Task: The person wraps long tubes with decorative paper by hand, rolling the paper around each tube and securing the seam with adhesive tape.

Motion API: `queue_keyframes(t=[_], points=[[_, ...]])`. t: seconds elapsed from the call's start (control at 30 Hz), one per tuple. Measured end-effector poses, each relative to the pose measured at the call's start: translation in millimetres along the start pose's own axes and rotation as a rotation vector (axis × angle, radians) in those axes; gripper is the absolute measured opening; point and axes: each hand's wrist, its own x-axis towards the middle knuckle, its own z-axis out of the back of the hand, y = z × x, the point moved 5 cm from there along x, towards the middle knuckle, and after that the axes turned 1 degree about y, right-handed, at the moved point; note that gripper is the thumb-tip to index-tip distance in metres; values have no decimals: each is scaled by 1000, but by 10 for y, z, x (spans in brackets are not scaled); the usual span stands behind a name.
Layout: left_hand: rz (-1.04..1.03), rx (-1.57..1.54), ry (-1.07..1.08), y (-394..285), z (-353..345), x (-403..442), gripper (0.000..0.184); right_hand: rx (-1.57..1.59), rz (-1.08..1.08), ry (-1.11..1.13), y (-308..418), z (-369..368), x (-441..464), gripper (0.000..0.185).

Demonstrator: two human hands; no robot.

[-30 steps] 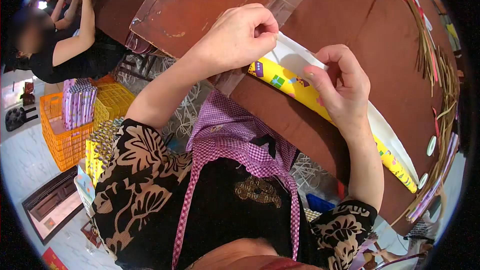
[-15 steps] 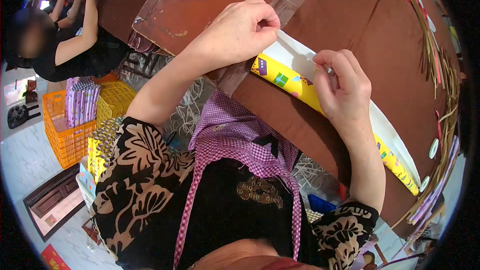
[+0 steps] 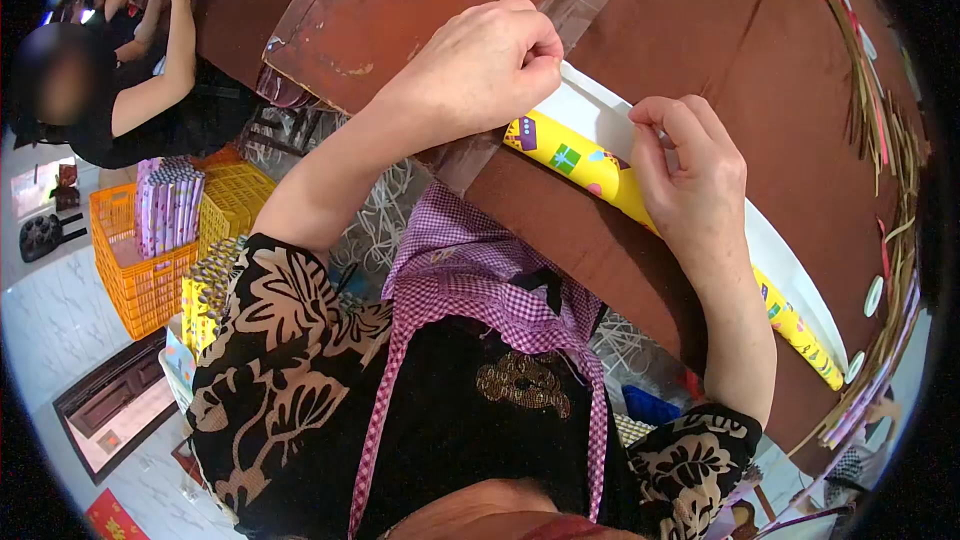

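Note:
A partly rolled sheet of wrapping paper (image 3: 620, 190) lies slantwise along the front of the brown table, its yellow patterned face outward and a white strip showing along the far edge. My left hand (image 3: 500, 65) is closed at the sheet's left end, thumb against curled fingers at the white edge. Farther right, my right hand (image 3: 690, 160) pinches at the same white edge, thumb and forefinger together. Whether anything thin sits between the fingertips is hidden. The right end of the roll (image 3: 800, 335) rests on the table beyond my right forearm.
Bundled ribbons or strips (image 3: 900, 210) line the table's right edge, near a small white ring (image 3: 873, 296). At left, an orange crate (image 3: 140, 280) holds purple patterned rolls (image 3: 168, 205). Yellow rolls (image 3: 205, 290) stand beside it. Another person (image 3: 160, 80) works at the far left table.
My hands stay at the paper's white edge, shifted only slightly. The whole view has moved a little. The other person's hands remain near a yellow roll.

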Motion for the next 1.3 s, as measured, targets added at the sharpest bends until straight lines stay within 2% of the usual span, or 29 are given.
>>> queue_keyframes(t=[0.77,0.93,1.3], points=[[-19,89,21,-53,-11,8,13,-23,-5,-25,1,-4,-56,10],[58,54,69,-78,-1,-22,19,-24,1,-28,7,-7,-61,10],[68,85,73,-89,3,-20,20,-44,-1,-24,38,12,-80,10]])
